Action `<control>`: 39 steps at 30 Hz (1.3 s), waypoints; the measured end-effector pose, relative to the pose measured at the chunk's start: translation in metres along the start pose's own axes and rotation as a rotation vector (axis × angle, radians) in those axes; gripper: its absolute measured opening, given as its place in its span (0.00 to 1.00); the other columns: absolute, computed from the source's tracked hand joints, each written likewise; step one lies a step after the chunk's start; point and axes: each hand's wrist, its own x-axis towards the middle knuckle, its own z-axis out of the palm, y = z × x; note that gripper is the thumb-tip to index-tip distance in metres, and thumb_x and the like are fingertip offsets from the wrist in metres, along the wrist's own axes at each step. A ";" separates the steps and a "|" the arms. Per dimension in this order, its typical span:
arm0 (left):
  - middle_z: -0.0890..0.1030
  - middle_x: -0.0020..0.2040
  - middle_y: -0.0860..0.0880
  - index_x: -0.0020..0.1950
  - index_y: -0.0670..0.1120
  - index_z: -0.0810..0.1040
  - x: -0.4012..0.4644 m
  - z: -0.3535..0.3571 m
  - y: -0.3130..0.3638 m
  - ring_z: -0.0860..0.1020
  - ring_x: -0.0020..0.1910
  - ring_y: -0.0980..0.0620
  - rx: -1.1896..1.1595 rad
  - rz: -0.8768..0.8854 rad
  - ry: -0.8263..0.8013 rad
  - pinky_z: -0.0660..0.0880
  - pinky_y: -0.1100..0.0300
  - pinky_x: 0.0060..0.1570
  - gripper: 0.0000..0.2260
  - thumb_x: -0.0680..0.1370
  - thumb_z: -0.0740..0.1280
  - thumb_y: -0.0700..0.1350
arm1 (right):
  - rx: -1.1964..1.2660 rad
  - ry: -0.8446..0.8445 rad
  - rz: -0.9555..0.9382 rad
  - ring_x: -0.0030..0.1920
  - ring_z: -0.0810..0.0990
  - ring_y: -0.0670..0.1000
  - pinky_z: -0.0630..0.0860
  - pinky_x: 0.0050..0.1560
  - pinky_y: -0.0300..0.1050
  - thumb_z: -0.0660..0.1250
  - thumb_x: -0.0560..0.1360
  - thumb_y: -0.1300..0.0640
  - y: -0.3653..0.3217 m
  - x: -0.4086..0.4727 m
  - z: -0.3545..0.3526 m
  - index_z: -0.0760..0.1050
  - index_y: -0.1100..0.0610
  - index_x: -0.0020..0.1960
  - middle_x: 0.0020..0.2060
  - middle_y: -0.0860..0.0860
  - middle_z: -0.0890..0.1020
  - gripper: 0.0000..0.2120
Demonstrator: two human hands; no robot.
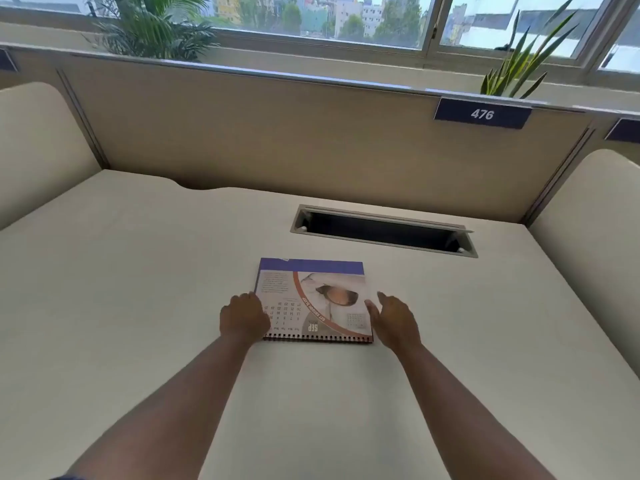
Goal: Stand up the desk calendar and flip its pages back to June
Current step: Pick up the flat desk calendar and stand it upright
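At mid-counter [138, 289], the desk calendar [313, 299] lies flat, spiral binding nearest, showing SEP upside down. The left hand [242, 320] rests curled on its left edge; whether it pinches is unclear. The right hand [393, 322] is released beside the right edge. Advice: grip both sides, lift the binding, spread the base. Under-pages and stand hidden.

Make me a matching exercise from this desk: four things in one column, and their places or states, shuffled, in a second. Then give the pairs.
1. desk calendar
2. left hand
3. cable slot
4. number plate 476

A. on the partition, top right
B. lying flat, spiral edge nearest the person
C. open, behind the calendar
D. resting on the calendar's left edge

Pairs: 1-B, 2-D, 3-C, 4-A
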 end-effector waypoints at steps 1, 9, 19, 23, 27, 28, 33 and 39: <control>0.74 0.63 0.43 0.64 0.41 0.69 0.000 0.002 -0.001 0.71 0.64 0.45 -0.046 -0.043 -0.033 0.70 0.53 0.59 0.17 0.77 0.56 0.44 | -0.008 -0.018 0.022 0.64 0.71 0.59 0.68 0.60 0.48 0.51 0.79 0.48 0.001 0.000 0.003 0.67 0.62 0.66 0.63 0.60 0.75 0.23; 0.79 0.57 0.38 0.57 0.34 0.76 0.015 0.000 0.000 0.77 0.52 0.40 -0.527 -0.284 -0.119 0.70 0.58 0.43 0.15 0.77 0.58 0.42 | 0.334 -0.020 0.353 0.58 0.76 0.61 0.72 0.54 0.46 0.58 0.77 0.52 -0.010 0.011 0.015 0.77 0.64 0.50 0.56 0.62 0.80 0.17; 0.80 0.56 0.40 0.57 0.38 0.76 0.018 -0.018 0.004 0.79 0.54 0.40 -0.555 -0.354 -0.136 0.75 0.57 0.47 0.14 0.75 0.59 0.42 | 0.504 -0.102 0.507 0.55 0.78 0.61 0.74 0.52 0.48 0.63 0.73 0.55 -0.013 0.018 0.007 0.74 0.66 0.53 0.50 0.61 0.79 0.15; 0.81 0.54 0.41 0.56 0.39 0.77 0.014 -0.021 0.006 0.80 0.52 0.41 -0.578 -0.346 -0.135 0.76 0.56 0.50 0.14 0.75 0.60 0.44 | 0.475 -0.084 0.482 0.55 0.77 0.61 0.75 0.53 0.49 0.64 0.72 0.55 -0.016 0.017 0.001 0.74 0.66 0.55 0.55 0.61 0.79 0.17; 0.80 0.50 0.42 0.56 0.39 0.77 0.015 -0.022 0.004 0.78 0.46 0.43 -0.680 -0.333 -0.121 0.75 0.57 0.48 0.15 0.76 0.60 0.45 | 0.545 -0.016 0.437 0.52 0.79 0.61 0.76 0.53 0.50 0.66 0.71 0.57 -0.015 0.018 -0.007 0.77 0.66 0.52 0.50 0.61 0.81 0.14; 0.79 0.48 0.42 0.56 0.39 0.77 0.015 -0.024 0.005 0.76 0.45 0.43 -0.700 -0.324 -0.107 0.73 0.58 0.44 0.14 0.76 0.60 0.45 | 0.554 0.004 0.416 0.51 0.79 0.61 0.76 0.52 0.50 0.66 0.71 0.57 -0.015 0.018 -0.009 0.78 0.65 0.50 0.46 0.60 0.81 0.13; 0.76 0.44 0.42 0.50 0.38 0.76 0.019 -0.037 0.010 0.73 0.42 0.43 -0.856 -0.316 -0.040 0.66 0.60 0.32 0.09 0.75 0.61 0.42 | 0.698 0.075 0.312 0.41 0.77 0.54 0.70 0.42 0.45 0.66 0.71 0.55 -0.016 0.017 -0.020 0.79 0.63 0.46 0.40 0.55 0.80 0.11; 0.72 0.33 0.46 0.30 0.43 0.68 0.017 -0.052 0.017 0.68 0.39 0.45 -1.072 -0.314 0.084 0.61 0.60 0.30 0.11 0.72 0.62 0.38 | 0.883 0.121 0.221 0.50 0.76 0.54 0.70 0.52 0.45 0.66 0.73 0.57 -0.018 0.017 -0.040 0.76 0.64 0.58 0.49 0.56 0.79 0.16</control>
